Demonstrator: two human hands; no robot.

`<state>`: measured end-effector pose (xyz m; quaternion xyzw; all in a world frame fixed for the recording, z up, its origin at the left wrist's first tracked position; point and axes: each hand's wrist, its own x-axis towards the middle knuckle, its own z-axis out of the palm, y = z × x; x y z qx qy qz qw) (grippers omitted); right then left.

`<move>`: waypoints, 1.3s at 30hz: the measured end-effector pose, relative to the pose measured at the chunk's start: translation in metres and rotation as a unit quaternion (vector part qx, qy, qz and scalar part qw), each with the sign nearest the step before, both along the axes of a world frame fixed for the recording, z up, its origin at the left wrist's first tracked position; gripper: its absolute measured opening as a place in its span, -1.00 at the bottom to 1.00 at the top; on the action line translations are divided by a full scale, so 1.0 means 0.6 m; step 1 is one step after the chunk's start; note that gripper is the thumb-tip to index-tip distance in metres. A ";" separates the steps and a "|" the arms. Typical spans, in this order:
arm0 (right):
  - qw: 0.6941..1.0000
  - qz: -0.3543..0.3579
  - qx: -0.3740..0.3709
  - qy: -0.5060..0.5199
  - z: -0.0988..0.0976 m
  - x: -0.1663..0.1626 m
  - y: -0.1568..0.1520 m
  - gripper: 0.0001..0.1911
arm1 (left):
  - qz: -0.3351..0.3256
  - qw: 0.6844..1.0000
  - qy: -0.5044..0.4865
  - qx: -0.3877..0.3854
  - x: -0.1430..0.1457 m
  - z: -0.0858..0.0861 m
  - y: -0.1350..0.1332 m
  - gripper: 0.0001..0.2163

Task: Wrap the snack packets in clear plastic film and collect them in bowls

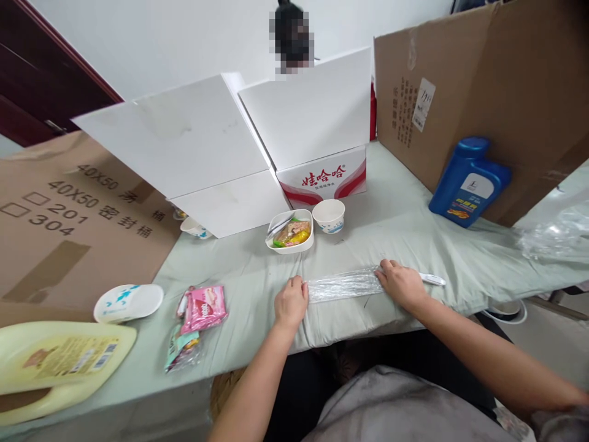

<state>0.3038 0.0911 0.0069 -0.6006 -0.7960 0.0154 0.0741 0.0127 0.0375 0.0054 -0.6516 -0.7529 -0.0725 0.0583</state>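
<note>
A roll of clear plastic wrap (343,285) lies across the pale green tablecloth (414,227) near its front edge. My left hand (291,302) closes on the roll's left end. My right hand (401,283) grips its right end, fingers curled over it. A white handle (432,280) sticks out to the right past my right hand. Just behind the roll stand a white bowl (291,232) filled with snack packets and a small white paper cup (329,215).
An open white carton (322,175) with red print stands behind the bowl. A blue jug (469,182) leans by a large brown box (483,80) at right. Pink snack packets (204,307), a white lid (129,302) and a yellow bottle (59,362) lie at left.
</note>
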 end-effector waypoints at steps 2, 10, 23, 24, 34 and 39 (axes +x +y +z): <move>0.996 0.039 0.074 0.041 0.005 0.002 -0.007 -0.66 | -0.017 0.996 0.002 0.088 0.006 0.010 -0.009 -0.81; 0.946 0.319 0.037 0.044 -0.034 -0.051 -0.039 -0.14 | -0.136 0.986 -0.071 0.066 0.094 0.001 -0.029 -0.71; 0.932 0.342 0.045 0.113 -0.030 0.053 -0.129 -0.66 | -0.091 0.995 -0.031 0.032 0.069 -0.003 0.000 -0.62; 0.927 0.347 0.054 0.135 -0.026 0.053 -0.136 -0.65 | -0.097 0.993 -0.049 0.046 0.084 -0.001 -0.007 -0.64; 0.874 0.416 -0.141 0.209 0.099 0.025 -0.122 -0.77 | -0.332 0.882 -0.332 -0.044 0.147 0.000 -0.092 -0.75; 0.869 0.357 -0.228 0.255 0.127 -0.024 -0.044 -0.82 | -0.308 0.761 -0.566 -0.073 0.106 -0.016 -0.088 -0.53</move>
